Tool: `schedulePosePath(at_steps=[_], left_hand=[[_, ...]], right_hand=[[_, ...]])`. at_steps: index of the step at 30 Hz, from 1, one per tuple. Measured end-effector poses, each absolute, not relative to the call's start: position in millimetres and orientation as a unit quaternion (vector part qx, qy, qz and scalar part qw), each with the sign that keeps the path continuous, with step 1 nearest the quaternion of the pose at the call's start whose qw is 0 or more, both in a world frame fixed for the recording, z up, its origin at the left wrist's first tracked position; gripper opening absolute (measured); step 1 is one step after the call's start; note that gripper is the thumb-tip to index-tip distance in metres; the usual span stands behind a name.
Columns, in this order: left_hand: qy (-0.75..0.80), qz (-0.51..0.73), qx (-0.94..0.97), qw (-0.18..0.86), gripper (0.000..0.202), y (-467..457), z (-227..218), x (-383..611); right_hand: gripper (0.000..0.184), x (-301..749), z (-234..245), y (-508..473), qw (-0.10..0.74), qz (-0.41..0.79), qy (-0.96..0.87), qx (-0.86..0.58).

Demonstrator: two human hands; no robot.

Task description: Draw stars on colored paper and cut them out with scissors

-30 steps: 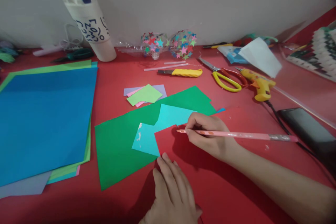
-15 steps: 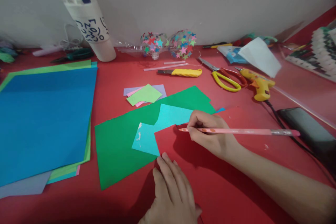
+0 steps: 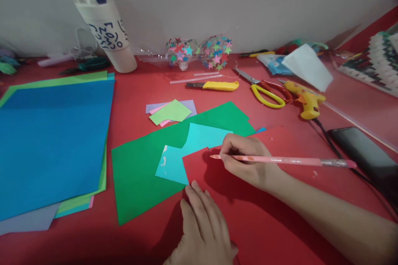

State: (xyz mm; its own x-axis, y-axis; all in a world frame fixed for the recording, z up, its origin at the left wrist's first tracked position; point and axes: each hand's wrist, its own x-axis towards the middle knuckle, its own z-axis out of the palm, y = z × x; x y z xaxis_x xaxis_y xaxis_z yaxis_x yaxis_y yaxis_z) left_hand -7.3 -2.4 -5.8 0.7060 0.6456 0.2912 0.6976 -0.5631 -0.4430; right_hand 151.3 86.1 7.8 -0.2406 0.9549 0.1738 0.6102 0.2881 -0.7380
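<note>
Between the fingers of my right hand [image 3: 248,159] is a pink pencil [image 3: 292,160], its tip pointing left, close above a sheet of red paper [image 3: 199,163]. My left hand [image 3: 205,223] lies flat with fingers stretched out on the lower left edge of that red sheet. Under the red paper is a light blue paper piece [image 3: 174,163] with a torn white mark at its left. A green sheet [image 3: 133,174] lies beneath both. Whether the pencil tip touches the paper I cannot tell.
Left lies a stack of coloured paper topped by a blue sheet [image 3: 56,140]. Small paper scraps [image 3: 171,111], a yellow cutter [image 3: 217,86], scissors [image 3: 267,95], a glue gun [image 3: 307,99] and a phone [image 3: 360,149] lie beyond and right. A white tumbler [image 3: 108,37] stands by the wall.
My right hand and the pencil tip have shifted slightly down and left, uncovering more of the light blue paper's corner. My left hand stays in place.
</note>
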Motion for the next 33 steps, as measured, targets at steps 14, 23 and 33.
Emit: schedulePosePath(at_steps=[14, 23, 33], left_hand=[[-0.389, -0.056, -0.878, 0.273, 0.064, -1, -4, -6], [-0.380, -0.054, -0.885, 0.264, 0.067, 0, -1, -7], [-0.390, -0.043, -0.892, 0.224, 0.065, -1, 2, -7]], right_hand=[[0.015, 151, 8, 83, 0.294, 0.296, -0.777, -0.471], [0.015, 149, 9, 83, 0.295, 0.303, -0.792, -0.440], [0.011, 155, 8, 97, 0.368, 0.551, -0.550, -0.509]])
